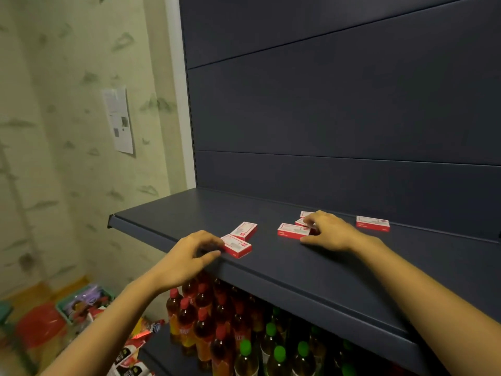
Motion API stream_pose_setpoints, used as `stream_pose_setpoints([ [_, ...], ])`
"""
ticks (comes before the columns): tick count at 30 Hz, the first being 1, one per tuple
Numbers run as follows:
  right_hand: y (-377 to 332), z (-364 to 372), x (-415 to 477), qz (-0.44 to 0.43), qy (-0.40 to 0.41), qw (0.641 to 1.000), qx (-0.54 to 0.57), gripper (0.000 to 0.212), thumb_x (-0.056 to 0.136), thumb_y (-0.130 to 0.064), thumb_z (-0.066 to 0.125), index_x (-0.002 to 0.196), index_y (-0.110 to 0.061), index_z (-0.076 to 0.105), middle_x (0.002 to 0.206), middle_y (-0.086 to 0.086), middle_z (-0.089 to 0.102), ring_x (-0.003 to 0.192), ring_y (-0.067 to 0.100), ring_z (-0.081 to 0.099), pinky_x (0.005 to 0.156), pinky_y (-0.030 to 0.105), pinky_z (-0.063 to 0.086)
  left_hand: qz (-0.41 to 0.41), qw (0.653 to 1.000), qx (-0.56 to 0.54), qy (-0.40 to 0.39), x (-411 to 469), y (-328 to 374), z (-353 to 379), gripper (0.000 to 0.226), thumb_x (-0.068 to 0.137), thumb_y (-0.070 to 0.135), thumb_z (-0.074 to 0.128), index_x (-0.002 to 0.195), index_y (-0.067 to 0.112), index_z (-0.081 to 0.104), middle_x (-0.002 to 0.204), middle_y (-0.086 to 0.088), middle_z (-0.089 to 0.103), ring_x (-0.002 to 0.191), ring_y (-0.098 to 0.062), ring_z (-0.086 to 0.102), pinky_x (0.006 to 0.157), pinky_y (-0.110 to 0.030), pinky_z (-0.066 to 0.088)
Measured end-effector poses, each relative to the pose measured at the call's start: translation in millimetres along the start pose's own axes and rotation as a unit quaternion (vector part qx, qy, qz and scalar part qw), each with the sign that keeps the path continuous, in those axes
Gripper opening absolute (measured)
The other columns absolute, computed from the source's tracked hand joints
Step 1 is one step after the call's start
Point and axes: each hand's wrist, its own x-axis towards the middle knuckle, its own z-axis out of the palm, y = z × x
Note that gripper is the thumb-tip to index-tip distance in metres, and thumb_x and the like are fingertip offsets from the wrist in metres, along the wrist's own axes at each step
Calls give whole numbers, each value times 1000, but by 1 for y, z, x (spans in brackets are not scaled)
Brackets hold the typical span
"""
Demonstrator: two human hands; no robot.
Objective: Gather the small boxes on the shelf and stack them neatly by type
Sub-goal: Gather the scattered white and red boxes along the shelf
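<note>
Several small red-and-white boxes lie flat on the dark blue shelf (168, 213). My left hand (187, 256) rests at the shelf's front edge, fingertips touching the left end of one box (238, 246); a second box (246, 230) lies angled just behind it. My right hand (330, 232) lies over a cluster in the middle: one box (292, 230) sits by the thumb, and my fingers press on another box (301, 222) with a further one (305, 213) partly hidden behind. A lone box (373, 223) lies to the right, near the back panel.
The shelf's dark back panel (339, 104) rises behind the boxes. Below the shelf stand bottles with red caps (203, 318) and green caps (279, 351). Snack packets (135, 351), a green basket (81, 302) and a red tub (40, 324) sit on the floor at left.
</note>
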Motion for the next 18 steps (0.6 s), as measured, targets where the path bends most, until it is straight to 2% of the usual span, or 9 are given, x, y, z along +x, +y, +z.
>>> stream_pose_setpoints([
  [4,2,4,23,0,-25,998,-56,47,82,-51,59,117,-20,53,124,3,48,111,19,47,89,35,42,18,998,-16,-63,23,-16,-8,24,89,26,56,113,28,57,118,11,54,109,-4,53,91,-21,48],
  [6,2,6,31,-3,-26,997,-72,46,81,-53,58,113,-20,54,122,3,49,109,19,48,87,34,43,33,996,-28,-84,33,-22,-12,28,86,29,60,114,32,55,117,16,53,110,0,52,91,-18,47],
  [8,3,5,36,-7,-28,996,-87,47,80,-55,58,111,-20,54,120,1,51,102,16,48,84,32,43,46,993,-30,-105,43,-28,-14,32,84,32,63,114,38,52,117,21,51,110,4,50,88,-13,45],
  [12,2,0,40,-12,-16,995,-100,48,80,-55,59,114,-23,50,121,-3,52,96,10,47,76,27,40,53,984,-44,-164,61,-38,-20,38,81,32,67,113,43,51,121,22,50,113,3,48,91,-17,45],
  [16,-3,-4,34,-26,-2,995,-101,47,81,-56,57,114,-23,47,120,-5,52,92,7,44,74,25,38,66,972,-63,-216,73,-43,-17,36,81,27,68,114,36,56,124,13,50,118,-7,49,97,-30,48],
  [18,-7,-7,28,-28,3,995,-100,47,82,-56,56,115,-24,47,120,-6,52,92,6,44,74,24,39,73,968,-81,-225,77,-46,-14,33,81,24,68,111,33,58,124,12,49,117,-7,51,95,-29,51],
])
